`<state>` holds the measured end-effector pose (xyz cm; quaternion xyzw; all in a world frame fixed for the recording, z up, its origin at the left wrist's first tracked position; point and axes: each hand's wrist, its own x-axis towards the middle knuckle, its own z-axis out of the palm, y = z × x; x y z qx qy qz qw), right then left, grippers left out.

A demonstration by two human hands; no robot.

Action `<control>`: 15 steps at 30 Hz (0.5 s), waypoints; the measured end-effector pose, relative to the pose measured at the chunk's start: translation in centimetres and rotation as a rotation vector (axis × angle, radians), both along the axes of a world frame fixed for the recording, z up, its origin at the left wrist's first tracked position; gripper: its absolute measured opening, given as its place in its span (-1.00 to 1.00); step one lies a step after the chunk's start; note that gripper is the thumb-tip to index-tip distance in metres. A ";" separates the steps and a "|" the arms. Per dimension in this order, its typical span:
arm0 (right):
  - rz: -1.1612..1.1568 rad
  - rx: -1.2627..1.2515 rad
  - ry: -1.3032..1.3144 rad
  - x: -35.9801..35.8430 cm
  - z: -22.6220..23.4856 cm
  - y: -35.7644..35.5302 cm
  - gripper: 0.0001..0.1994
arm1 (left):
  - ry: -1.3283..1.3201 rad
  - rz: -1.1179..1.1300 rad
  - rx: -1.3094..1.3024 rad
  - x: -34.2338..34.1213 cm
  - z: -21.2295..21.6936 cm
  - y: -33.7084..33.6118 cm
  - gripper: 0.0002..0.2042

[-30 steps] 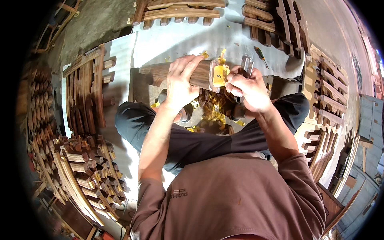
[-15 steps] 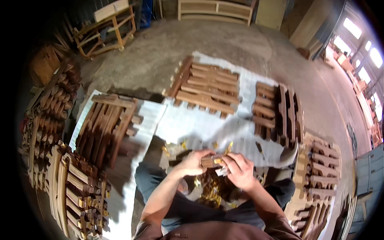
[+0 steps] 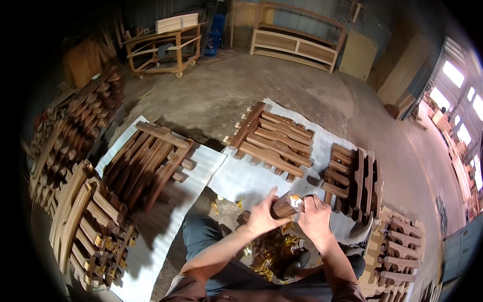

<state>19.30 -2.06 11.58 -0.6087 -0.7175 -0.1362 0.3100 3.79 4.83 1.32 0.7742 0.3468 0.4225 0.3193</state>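
My left hand (image 3: 264,216) grips a dark brown wooden piece (image 3: 286,206), thumb along its near side and fingers on the far side. The end of the piece pointing right carries a patch of white and yellow-orange (image 3: 296,200). My right hand (image 3: 315,217) is closed right at that end, its fingers bunched together. Whatever sits between those fingers is hidden. Beneath both hands, crumpled yellow-brown scraps (image 3: 271,254) lie heaped between my legs.
White sheeting (image 3: 226,176) on the floor bears stacks of brown slatted frames, one stack ahead (image 3: 276,141), one at left (image 3: 151,161), one at right (image 3: 354,181). Lighter frames (image 3: 402,246) stand at far right. More wooden parts (image 3: 75,216) are piled at left. A wheeled wooden cart (image 3: 163,50) stands behind.
The view has tilted up, showing more of the far floor. The wooden piece is now raised and tilted, its yellow-and-white end turned upward, with my right hand closed beside it.
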 end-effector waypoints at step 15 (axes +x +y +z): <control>-0.068 -0.393 0.848 1.9 0.2 -2.1 -0.74 | 0.615 -0.063 0.188 -1.0 2.8 3.0 -0.20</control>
